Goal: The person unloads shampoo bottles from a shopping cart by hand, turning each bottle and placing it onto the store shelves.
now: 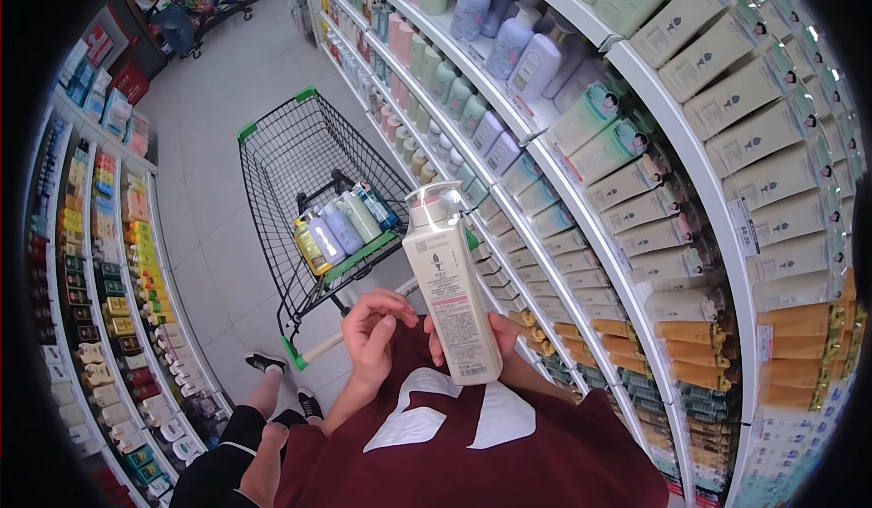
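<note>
A cream pump bottle [453, 290] with a clear cap over its pump stands upright before my chest, its printed back towards me. My right hand [503, 334] grips it low down, the palm partly hidden behind it. Just left of the bottle is my left hand [375, 334], raised with its fingers loosely curled and nothing in it. Beyond both hands is a wire shopping cart [306, 126] with green corners. Several bottles sit at its near end, among them a yellow one [311, 249], a purple one [325, 235] and a pale green one [361, 216].
Tall shelves [606, 235] full of bottles and tubes rise close on my right. More stocked shelves [122, 290] line the left. Beside me at lower left is a person in black shorts [218, 467]. Another person [163, 14] is far up the tiled aisle [211, 99].
</note>
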Demonstrator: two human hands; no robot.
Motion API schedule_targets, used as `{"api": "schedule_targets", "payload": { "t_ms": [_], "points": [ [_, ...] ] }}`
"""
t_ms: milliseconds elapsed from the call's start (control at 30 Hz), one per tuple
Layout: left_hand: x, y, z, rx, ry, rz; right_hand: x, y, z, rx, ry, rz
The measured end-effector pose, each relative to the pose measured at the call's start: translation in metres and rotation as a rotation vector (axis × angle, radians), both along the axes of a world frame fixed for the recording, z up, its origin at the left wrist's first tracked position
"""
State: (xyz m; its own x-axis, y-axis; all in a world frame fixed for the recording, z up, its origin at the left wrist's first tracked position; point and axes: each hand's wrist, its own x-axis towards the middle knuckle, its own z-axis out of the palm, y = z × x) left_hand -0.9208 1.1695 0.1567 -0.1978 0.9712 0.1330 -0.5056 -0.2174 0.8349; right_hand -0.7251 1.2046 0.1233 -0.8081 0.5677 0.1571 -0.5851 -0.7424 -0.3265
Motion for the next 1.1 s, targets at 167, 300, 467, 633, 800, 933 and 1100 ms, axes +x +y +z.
{"api": "schedule_targets", "payload": {
  "t_ms": [167, 300, 467, 633, 800, 933, 1100],
  "points": [
    [-0.001, 0.002, 0.002, 0.004, 0.030, -0.028, 0.000, -0.003, 0.007, 0.018, -0.153, -0.044],
    [0.000, -0.001, 0.002, -0.015, 0.071, -0.036, 0.001, -0.004, 0.007, 0.032, -0.178, -0.037],
    [0.004, -0.004, 0.002, -0.026, 0.091, -0.088, 0.001, -0.006, 0.005, 0.040, -0.171, -0.045],
    [0.005, -0.005, 0.004, -0.021, 0.089, -0.087, 0.001, -0.006, 0.006, 0.047, -0.154, -0.046],
    [0.006, -0.006, 0.003, -0.017, 0.090, -0.085, 0.001, -0.005, 0.005, 0.040, -0.147, -0.048],
    [0.006, -0.006, 0.000, -0.007, 0.078, -0.108, 0.005, -0.004, 0.010, 0.000, -0.078, 0.008],
    [0.007, -0.002, 0.012, -0.162, 0.051, -0.170, -0.004, -0.006, 0.043, 0.090, -0.355, -0.194]
  ]
}}
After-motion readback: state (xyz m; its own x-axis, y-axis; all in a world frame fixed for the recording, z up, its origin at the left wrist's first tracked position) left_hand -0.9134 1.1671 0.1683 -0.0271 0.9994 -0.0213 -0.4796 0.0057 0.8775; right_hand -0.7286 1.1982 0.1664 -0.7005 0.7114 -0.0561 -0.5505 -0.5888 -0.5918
